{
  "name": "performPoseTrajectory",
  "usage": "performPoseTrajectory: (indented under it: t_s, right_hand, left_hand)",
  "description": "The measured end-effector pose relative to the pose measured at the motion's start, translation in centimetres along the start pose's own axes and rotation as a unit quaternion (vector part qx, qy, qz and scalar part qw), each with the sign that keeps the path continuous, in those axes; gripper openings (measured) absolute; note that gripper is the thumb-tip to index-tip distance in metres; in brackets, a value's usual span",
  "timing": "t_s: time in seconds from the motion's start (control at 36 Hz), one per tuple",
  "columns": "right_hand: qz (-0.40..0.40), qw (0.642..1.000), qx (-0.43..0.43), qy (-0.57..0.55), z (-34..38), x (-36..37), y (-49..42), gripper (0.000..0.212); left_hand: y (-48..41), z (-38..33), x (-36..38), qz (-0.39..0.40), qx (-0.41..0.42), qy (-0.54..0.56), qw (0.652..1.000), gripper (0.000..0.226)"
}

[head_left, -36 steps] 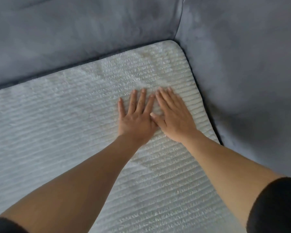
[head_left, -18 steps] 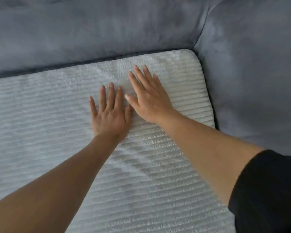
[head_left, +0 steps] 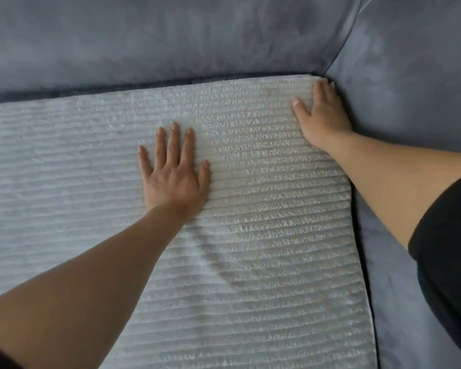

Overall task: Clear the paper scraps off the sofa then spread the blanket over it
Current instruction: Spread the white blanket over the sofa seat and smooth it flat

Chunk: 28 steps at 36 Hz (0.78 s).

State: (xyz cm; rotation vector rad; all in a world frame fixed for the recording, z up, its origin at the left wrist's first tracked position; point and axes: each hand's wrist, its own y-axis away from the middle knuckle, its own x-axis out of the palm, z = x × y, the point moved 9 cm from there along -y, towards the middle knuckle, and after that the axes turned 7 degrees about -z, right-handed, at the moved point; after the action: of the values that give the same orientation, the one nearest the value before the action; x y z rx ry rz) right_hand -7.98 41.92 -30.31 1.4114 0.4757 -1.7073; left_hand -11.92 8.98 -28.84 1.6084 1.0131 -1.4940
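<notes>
A soft white blanket with fluffy ribbed lines (head_left: pixel 277 222) lies spread flat on the seat of a grey-blue velvet sofa (head_left: pixel 171 35). The blanket covers the seat from the left side of the picture to the sofa's padded arm (head_left: pixel 415 75) on the right. Its far edge runs along the bottom of the sofa's back, and a thin dark strip of seat shows there. The left hand (head_left: pixel 175 169) is open, with its fingers straight and a little spread, and it presses palm down on the middle of the blanket. The right hand (head_left: pixel 324 113) is open too. It lies flat on the far right corner of the blanket, right beside the sofa's arm, with its thumb pointing out to the left. Its fingertips reach the very corner, where the sofa's back and arm meet. A curved wrinkle (head_left: pixel 218 265) sits in the blanket just below the left wrist. A black sleeve (head_left: pixel 450 249) covers the upper right arm.
</notes>
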Motion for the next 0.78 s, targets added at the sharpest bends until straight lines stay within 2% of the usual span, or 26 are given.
performPoseTrajectory:
  t_s: [0.08,0.14,0.19,0.31,0.36,0.47,0.58,0.67,0.78]
  right_hand:
    - [-0.033,0.999,0.027,-0.003,1.0,-1.4,0.1,0.076]
    - [-0.11,0.994,-0.018,0.004,4.1,-3.5,1.9,0.07]
    - [-0.142,0.987,-0.075,-0.008,7.8,-4.1,5.3,0.069]
    - [-0.067,0.975,-0.213,-0.007,14.3,0.8,14.3,0.067]
    - [-0.041,0.967,-0.25,-0.004,15.3,3.1,18.4,0.065]
    - [-0.023,0.976,-0.213,0.031,10.3,5.0,21.1,0.07]
    - [-0.031,0.985,-0.161,0.055,3.3,4.0,20.2,0.08]
    - [-0.021,0.991,-0.116,0.065,-1.0,3.1,19.7,0.081]
    - [-0.009,1.0,0.005,0.014,-4.2,1.7,19.0,0.08]
  left_hand:
    - [0.0,-0.2,0.0,-0.001,0.003,0.001,1.0,0.069]
    - [0.0,-0.1,0.0,-0.001,0.003,-0.001,1.0,0.069]
    - [0.0,0.0,0.1,0.006,0.0,0.001,1.0,0.069]
    - [-0.1,-0.3,-0.1,0.023,-0.006,0.0,1.0,0.068]
    - [0.0,0.0,-0.9,0.027,-0.018,0.015,0.999,0.067]
    - [3.3,0.2,-2.0,0.031,-0.018,0.078,0.996,0.064]
    - [10.3,0.4,-1.3,0.058,0.019,0.047,0.997,0.067]
    - [13.4,2.2,-0.8,0.07,-0.008,0.022,0.997,0.067]
    - [15.5,3.6,-1.3,0.086,-0.033,0.014,0.996,0.067]
